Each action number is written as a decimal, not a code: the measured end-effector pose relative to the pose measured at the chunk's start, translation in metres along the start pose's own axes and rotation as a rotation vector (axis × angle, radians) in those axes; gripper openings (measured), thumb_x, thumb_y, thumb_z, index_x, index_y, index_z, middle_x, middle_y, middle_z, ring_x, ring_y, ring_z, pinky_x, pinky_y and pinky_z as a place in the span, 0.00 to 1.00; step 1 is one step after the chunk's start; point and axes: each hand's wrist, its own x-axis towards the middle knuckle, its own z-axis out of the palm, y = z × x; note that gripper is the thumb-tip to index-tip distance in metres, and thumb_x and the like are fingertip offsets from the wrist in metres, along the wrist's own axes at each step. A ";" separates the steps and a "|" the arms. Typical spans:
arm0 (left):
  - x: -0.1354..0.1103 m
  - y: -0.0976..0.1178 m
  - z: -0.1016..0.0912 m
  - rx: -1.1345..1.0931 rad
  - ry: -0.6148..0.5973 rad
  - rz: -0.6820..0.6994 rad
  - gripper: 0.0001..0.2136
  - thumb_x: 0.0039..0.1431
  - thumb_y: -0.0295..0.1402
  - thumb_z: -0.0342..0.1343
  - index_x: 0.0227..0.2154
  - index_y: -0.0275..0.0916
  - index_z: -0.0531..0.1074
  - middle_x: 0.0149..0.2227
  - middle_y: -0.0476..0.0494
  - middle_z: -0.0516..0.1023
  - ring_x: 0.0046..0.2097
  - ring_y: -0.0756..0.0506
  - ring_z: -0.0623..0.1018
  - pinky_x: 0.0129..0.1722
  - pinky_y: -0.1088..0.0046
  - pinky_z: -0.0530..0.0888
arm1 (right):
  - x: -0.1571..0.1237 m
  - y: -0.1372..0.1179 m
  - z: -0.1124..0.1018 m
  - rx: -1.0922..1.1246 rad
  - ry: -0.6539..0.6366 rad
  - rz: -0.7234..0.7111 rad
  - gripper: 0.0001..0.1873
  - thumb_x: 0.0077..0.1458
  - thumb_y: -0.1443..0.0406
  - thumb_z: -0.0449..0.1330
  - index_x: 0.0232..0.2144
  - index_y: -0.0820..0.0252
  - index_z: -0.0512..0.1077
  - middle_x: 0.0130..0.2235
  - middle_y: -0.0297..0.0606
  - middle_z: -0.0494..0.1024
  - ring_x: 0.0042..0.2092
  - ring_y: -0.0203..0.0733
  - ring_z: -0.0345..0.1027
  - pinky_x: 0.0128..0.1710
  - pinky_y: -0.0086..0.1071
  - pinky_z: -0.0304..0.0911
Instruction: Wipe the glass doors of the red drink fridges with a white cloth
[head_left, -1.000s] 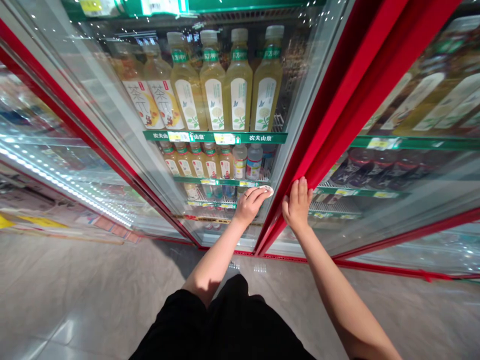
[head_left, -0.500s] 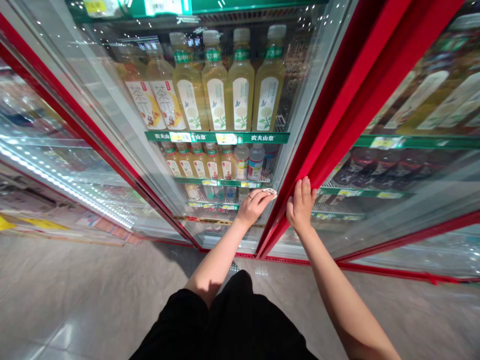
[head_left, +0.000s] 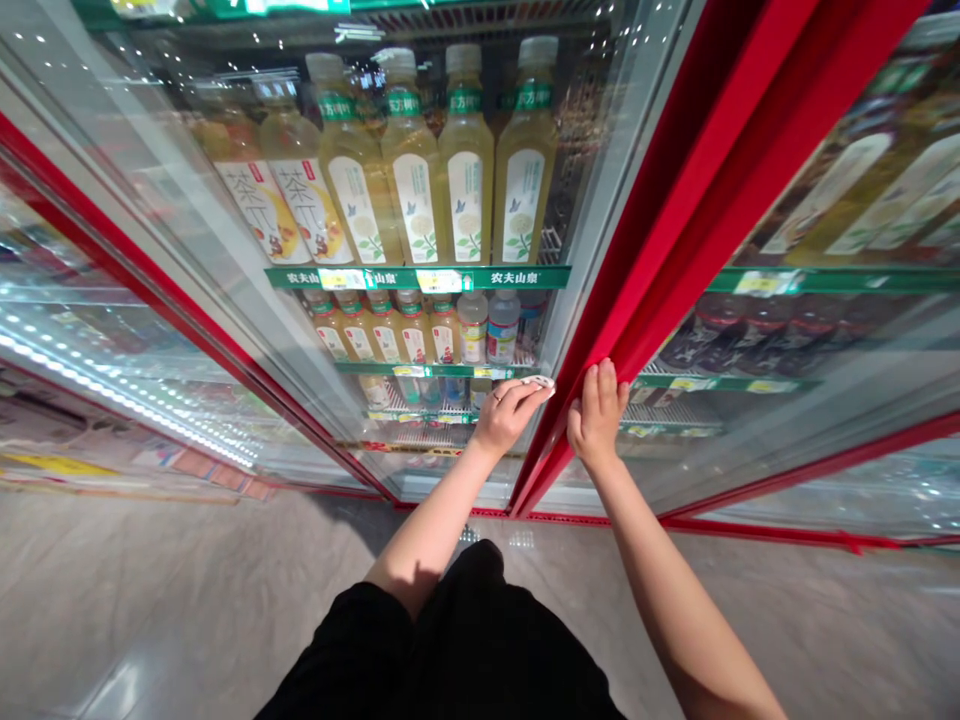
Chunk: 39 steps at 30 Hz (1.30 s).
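Observation:
My left hand (head_left: 504,415) is closed, its fingers pinching a small folded white cloth (head_left: 538,383) near the right edge of a glass fridge door (head_left: 577,215). Whether it is fabric or paper I cannot tell. A ring shows on one finger. Just to the right, my right hand (head_left: 598,412) lies flat with its fingers stretched out along the red door frame (head_left: 628,290). Behind the glass, tea bottles (head_left: 468,165) with green neck bands stand in a row, and smaller bottles (head_left: 444,332) fill the shelf below.
Another glazed fridge section with dark drink bottles (head_left: 757,325) is on the right. To the left, a lit display case (head_left: 135,375) runs along the fridges. Grey tiled floor (head_left: 180,590) lies under me, and green shelf strips (head_left: 517,278) carry price tags.
The view has shifted a little, so the bottles and shelves sit further left. Both hands keep nearly the same places, the left still pinching the cloth, the right still on the frame.

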 end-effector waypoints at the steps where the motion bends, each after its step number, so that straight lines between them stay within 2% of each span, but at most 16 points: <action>1: -0.003 -0.002 -0.003 0.005 -0.007 0.013 0.12 0.73 0.28 0.61 0.54 0.44 0.83 0.43 0.46 0.86 0.50 0.47 0.85 0.56 0.69 0.84 | 0.000 0.000 0.000 -0.008 0.003 0.000 0.48 0.64 0.68 0.50 0.81 0.55 0.39 0.79 0.52 0.58 0.80 0.52 0.51 0.78 0.53 0.41; 5: -0.015 -0.011 -0.020 0.017 -0.040 0.062 0.11 0.73 0.27 0.60 0.53 0.44 0.83 0.42 0.46 0.86 0.49 0.48 0.86 0.53 0.71 0.85 | -0.003 0.000 0.002 -0.018 0.008 0.008 0.49 0.62 0.67 0.51 0.81 0.55 0.40 0.78 0.53 0.61 0.79 0.55 0.54 0.78 0.55 0.43; 8: -0.015 -0.012 -0.025 0.018 -0.064 0.029 0.11 0.73 0.27 0.61 0.52 0.44 0.83 0.41 0.47 0.86 0.48 0.48 0.85 0.52 0.71 0.85 | -0.005 0.001 0.005 -0.030 0.026 0.021 0.48 0.62 0.66 0.52 0.81 0.57 0.43 0.77 0.55 0.62 0.78 0.57 0.55 0.78 0.57 0.44; 12: -0.001 -0.004 -0.006 -0.025 -0.019 -0.006 0.11 0.73 0.28 0.62 0.53 0.42 0.83 0.43 0.45 0.86 0.49 0.47 0.85 0.54 0.69 0.85 | -0.009 0.005 0.011 -0.067 0.033 0.066 0.46 0.63 0.65 0.52 0.80 0.58 0.45 0.76 0.57 0.63 0.78 0.59 0.55 0.78 0.59 0.44; 16: -0.001 0.002 0.011 -0.076 -0.067 0.076 0.10 0.74 0.28 0.59 0.52 0.41 0.83 0.44 0.44 0.88 0.49 0.46 0.86 0.54 0.68 0.85 | -0.017 0.004 0.018 -0.108 0.072 0.097 0.46 0.64 0.64 0.53 0.80 0.58 0.45 0.77 0.58 0.62 0.78 0.61 0.55 0.77 0.63 0.46; 18: -0.008 -0.002 0.007 -0.090 -0.090 0.125 0.10 0.74 0.29 0.60 0.52 0.39 0.83 0.44 0.44 0.88 0.49 0.46 0.86 0.53 0.70 0.85 | -0.024 -0.001 0.022 -0.144 0.130 0.065 0.46 0.64 0.64 0.54 0.80 0.58 0.44 0.76 0.60 0.62 0.78 0.62 0.56 0.76 0.63 0.50; 21: -0.017 -0.013 -0.010 -0.067 -0.061 0.199 0.11 0.73 0.28 0.60 0.54 0.37 0.82 0.45 0.46 0.89 0.48 0.47 0.86 0.53 0.71 0.85 | -0.037 -0.007 0.029 -0.199 0.195 0.013 0.47 0.65 0.63 0.57 0.80 0.58 0.44 0.76 0.61 0.62 0.77 0.63 0.58 0.74 0.64 0.57; 24: -0.018 -0.019 -0.021 -0.037 -0.019 0.164 0.12 0.71 0.26 0.62 0.55 0.37 0.81 0.44 0.46 0.88 0.47 0.47 0.85 0.53 0.72 0.85 | -0.045 -0.009 0.039 -0.250 0.271 -0.017 0.49 0.63 0.60 0.61 0.80 0.60 0.47 0.75 0.64 0.63 0.75 0.67 0.61 0.71 0.66 0.61; 26: -0.017 -0.017 -0.019 -0.035 0.003 0.137 0.13 0.70 0.25 0.62 0.55 0.37 0.81 0.44 0.45 0.87 0.48 0.47 0.85 0.54 0.72 0.85 | -0.047 -0.006 0.046 -0.285 0.342 -0.046 0.48 0.63 0.61 0.62 0.79 0.61 0.49 0.74 0.64 0.65 0.74 0.69 0.63 0.69 0.68 0.63; 30: -0.021 -0.010 0.002 -0.054 0.085 0.131 0.13 0.73 0.25 0.59 0.56 0.37 0.80 0.45 0.43 0.86 0.50 0.46 0.85 0.56 0.70 0.85 | -0.042 -0.001 0.051 -0.331 0.437 -0.087 0.47 0.63 0.63 0.59 0.79 0.60 0.49 0.74 0.61 0.67 0.71 0.70 0.67 0.68 0.68 0.66; 32: -0.021 -0.009 0.012 -0.059 0.118 0.144 0.14 0.76 0.26 0.55 0.58 0.41 0.79 0.46 0.44 0.86 0.50 0.44 0.85 0.55 0.67 0.87 | -0.037 -0.003 0.046 -0.335 0.426 -0.063 0.48 0.64 0.63 0.60 0.80 0.56 0.46 0.74 0.57 0.66 0.71 0.69 0.68 0.69 0.67 0.65; 34: -0.016 -0.009 0.019 -0.067 0.056 0.144 0.15 0.77 0.27 0.53 0.60 0.42 0.77 0.49 0.41 0.85 0.52 0.43 0.85 0.57 0.63 0.86 | -0.034 -0.007 0.039 -0.310 0.385 -0.027 0.49 0.65 0.63 0.60 0.81 0.49 0.43 0.76 0.50 0.65 0.72 0.68 0.66 0.72 0.67 0.63; 37: -0.003 -0.008 0.024 -0.079 -0.018 0.133 0.16 0.78 0.29 0.51 0.62 0.42 0.74 0.56 0.38 0.82 0.59 0.39 0.81 0.63 0.57 0.82 | -0.029 -0.013 0.032 -0.223 0.392 -0.061 0.48 0.67 0.63 0.59 0.81 0.40 0.43 0.78 0.38 0.61 0.73 0.68 0.64 0.74 0.67 0.61; 39: 0.001 -0.007 0.027 -0.058 0.022 0.147 0.16 0.79 0.29 0.48 0.60 0.42 0.75 0.57 0.39 0.81 0.60 0.39 0.80 0.63 0.56 0.81 | -0.025 -0.015 0.031 -0.167 0.449 -0.123 0.46 0.68 0.64 0.58 0.80 0.39 0.45 0.78 0.34 0.61 0.74 0.69 0.62 0.74 0.69 0.58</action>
